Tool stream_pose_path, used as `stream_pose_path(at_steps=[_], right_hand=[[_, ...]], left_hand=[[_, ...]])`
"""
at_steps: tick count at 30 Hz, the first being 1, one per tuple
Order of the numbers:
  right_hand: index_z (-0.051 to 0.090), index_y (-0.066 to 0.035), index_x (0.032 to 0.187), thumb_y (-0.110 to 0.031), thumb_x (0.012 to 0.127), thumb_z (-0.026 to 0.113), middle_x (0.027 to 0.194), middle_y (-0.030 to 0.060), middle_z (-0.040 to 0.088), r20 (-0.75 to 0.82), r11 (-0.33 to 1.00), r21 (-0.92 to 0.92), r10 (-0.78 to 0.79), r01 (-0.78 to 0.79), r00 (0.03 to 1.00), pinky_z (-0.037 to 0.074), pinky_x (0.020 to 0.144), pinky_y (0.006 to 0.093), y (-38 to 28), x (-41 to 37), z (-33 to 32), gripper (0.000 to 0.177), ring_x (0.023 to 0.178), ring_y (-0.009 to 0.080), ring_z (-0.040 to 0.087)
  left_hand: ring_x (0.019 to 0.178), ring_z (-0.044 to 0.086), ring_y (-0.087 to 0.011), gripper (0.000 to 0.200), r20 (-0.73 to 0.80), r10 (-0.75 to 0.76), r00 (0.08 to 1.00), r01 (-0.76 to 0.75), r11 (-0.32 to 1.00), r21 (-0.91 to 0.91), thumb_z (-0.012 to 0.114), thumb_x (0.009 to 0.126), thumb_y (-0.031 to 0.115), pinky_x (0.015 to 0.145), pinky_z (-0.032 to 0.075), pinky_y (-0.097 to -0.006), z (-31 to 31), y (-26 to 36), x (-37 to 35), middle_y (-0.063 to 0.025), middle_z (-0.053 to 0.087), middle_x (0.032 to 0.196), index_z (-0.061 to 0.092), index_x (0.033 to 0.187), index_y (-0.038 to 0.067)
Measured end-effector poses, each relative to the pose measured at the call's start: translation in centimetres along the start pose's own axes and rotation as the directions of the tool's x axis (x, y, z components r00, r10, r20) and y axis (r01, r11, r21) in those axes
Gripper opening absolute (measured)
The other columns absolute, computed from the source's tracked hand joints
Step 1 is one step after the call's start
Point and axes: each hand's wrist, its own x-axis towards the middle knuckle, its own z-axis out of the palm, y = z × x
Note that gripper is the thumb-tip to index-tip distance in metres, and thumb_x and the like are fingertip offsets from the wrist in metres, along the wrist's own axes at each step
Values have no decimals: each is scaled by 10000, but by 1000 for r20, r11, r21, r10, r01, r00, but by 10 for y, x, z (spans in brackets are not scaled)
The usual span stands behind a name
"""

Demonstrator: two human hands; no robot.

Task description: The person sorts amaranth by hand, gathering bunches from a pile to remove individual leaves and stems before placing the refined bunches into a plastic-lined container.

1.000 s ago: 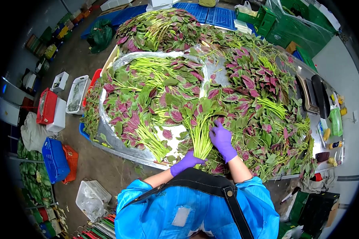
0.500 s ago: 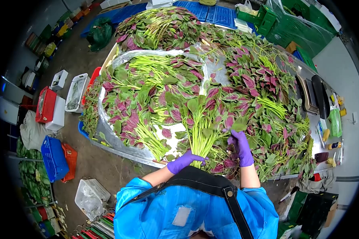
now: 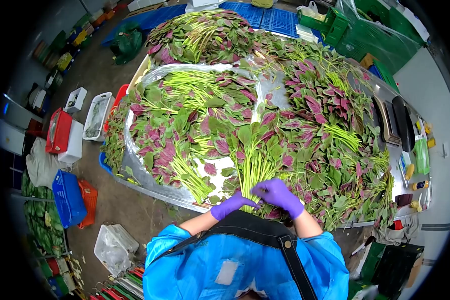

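My left hand (image 3: 235,204), in a purple glove, is wrapped round the lower stems of a bunch of red amaranth (image 3: 257,162). The bunch stands leaves-away from me, its pale green stems pointing toward my apron. My right hand (image 3: 280,196), also gloved in purple, has its fingers curled against the right side of the same stems, just above the left hand. Its fingertips are partly hidden among the stems. Left of the bunch, more tied-looking amaranth (image 3: 185,175) lies on a clear plastic sheet (image 3: 129,135). Loose amaranth (image 3: 330,187) spreads to the right.
A heap of amaranth (image 3: 200,37) rises at the table's far end. A scale-like device (image 3: 387,117) sits at the right edge. Blue (image 3: 69,197) and orange (image 3: 87,202) baskets and a white crate (image 3: 116,247) stand on the floor to the left.
My right hand has moved left from the loose amaranth to the stems of the bunch, and its fingers have curled in. The left hand keeps its hold in the same place.
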Motion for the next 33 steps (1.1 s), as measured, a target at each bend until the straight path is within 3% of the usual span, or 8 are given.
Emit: stream_pose_path(at_steps=[5, 8, 11, 17, 19, 24, 29, 33], right_hand=[[664, -115, 881, -105, 693, 671, 782, 69, 656, 611, 762, 500, 27, -412, 791, 489, 597, 281, 18, -33, -36, 189, 652, 177, 627], [650, -123, 941, -130, 670, 698, 873, 81, 646, -60, 876, -423, 227, -231, 972, 489, 659, 305, 5, -35, -49, 275, 730, 211, 626], [650, -139, 940, -176, 662, 695, 981, 69, 627, -268, 977, 55, 215, -208, 939, 490, 715, 314, -16, -12, -37, 284, 833, 238, 627], [651, -89, 861, -174, 648, 675, 1287, 141, 430, -395, 809, -585, -228, -52, 890, 289, 997, 470, -11, 49, 12, 231, 1223, 313, 366], [639, -73, 789, -148, 646, 659, 1345, 159, 357, -249, 686, -711, -38, -156, 968, 159, 1029, 544, 5, 59, 15, 163, 1281, 346, 247], [647, -78, 726, -137, 646, 675, 1333, 131, 391, -265, 799, -602, -202, 2, 943, 182, 1037, 520, 9, 35, 18, 103, 1261, 342, 294], [708, -143, 742, -174, 613, 734, 1286, 101, 467, -253, 995, 42, -78, 92, 964, 232, 1024, 456, 28, 14, 14, 135, 1246, 337, 321], [716, -177, 763, -216, 647, 725, 1249, 65, 503, -530, 937, -332, -86, -113, 843, 200, 1037, 450, 32, 18, -3, 122, 1231, 303, 343]], left_hand=[[915, 581, -192, 522, 63, -34, 997, 49, 966, -254, 640, 714, 35, 828, 452, -302, 6, 24, -8, -105, 599, 1019, 458, 1203, 16], [788, 597, -172, 474, 87, -73, 994, 92, 966, -240, 645, 724, 29, 712, 479, -293, 5, 15, 2, -113, 618, 921, 476, 1165, -2], [622, 580, -147, 321, -33, -14, 999, 11, 996, -88, 647, 731, 34, 543, 462, -279, 15, 4, 12, -99, 619, 797, 530, 1025, -20], [622, 596, -149, 262, -216, -172, 961, 257, 844, 472, 658, 728, 113, 578, 468, -295, 26, 12, 15, -87, 615, 717, 538, 921, -16], [603, 616, -168, 366, -210, -179, 961, 259, 848, 463, 671, 695, 110, 556, 483, -298, 22, 7, 15, -102, 617, 769, 508, 998, -14], [581, 587, -148, 319, -163, -193, 968, 239, 907, 345, 644, 751, 126, 522, 471, -286, 21, 3, 19, -80, 604, 747, 505, 1011, 5], [616, 572, -135, 232, -144, -117, 983, 134, 984, 118, 622, 803, 113, 559, 469, -274, 22, -6, 20, -64, 590, 727, 525, 976, -7], [605, 571, -125, 212, -172, -196, 966, 220, 965, 139, 602, 831, 130, 514, 461, -253, 24, 5, 18, -62, 586, 717, 520, 972, -4]])
